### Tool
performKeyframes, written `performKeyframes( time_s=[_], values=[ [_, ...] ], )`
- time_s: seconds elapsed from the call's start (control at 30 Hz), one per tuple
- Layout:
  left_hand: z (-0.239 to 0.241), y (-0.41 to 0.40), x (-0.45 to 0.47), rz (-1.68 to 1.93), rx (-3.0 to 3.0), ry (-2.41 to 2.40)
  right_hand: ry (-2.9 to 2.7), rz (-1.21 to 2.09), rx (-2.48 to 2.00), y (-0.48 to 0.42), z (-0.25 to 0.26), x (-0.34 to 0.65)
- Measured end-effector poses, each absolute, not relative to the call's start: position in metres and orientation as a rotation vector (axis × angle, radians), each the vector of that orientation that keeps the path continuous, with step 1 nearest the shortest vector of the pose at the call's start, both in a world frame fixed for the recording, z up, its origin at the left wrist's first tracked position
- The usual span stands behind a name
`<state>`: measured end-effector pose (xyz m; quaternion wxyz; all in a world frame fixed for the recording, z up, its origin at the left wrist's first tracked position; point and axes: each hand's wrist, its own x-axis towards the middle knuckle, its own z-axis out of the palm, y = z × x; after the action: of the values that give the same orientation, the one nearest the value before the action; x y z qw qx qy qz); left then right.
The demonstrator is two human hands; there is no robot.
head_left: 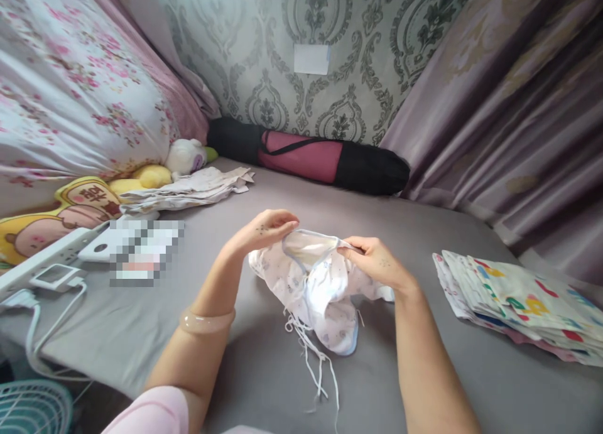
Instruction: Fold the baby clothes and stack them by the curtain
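Note:
A small white baby garment [316, 287] with blue trim and dangling white ties hangs between both hands above the grey bed sheet [264, 358]. My left hand [268, 228] pinches its upper edge on the left, and a pale bangle sits on that wrist. The fingers of my right hand [372, 258] grip the same edge on the right. The garment's lower part droops onto the sheet, its strings trailing toward me.
A stack of folded colourful printed cloths [522, 305] lies at the right. Folded pale clothes [188, 189] and soft toys [186, 156] sit at the back left by a floral quilt [70, 88]. A white power strip [42, 258] with cables lies at the left edge. A black-and-pink roll bag [320, 157] lies along the wall.

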<state>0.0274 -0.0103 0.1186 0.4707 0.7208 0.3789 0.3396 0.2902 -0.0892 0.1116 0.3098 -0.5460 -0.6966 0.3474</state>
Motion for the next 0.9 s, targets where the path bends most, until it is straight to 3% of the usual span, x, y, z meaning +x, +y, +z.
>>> performKeyframes(
  time_s=[0.17,0.9],
  values=[
    [0.125,-0.009,0.001,0.596,1.692,0.919,-1.832,0.884,-1.464,-0.092,0.119,0.294],
    [0.119,-0.006,0.016,0.531,1.883,0.763,-1.510,0.899,-1.452,-0.095,0.119,0.329]
  ],
)
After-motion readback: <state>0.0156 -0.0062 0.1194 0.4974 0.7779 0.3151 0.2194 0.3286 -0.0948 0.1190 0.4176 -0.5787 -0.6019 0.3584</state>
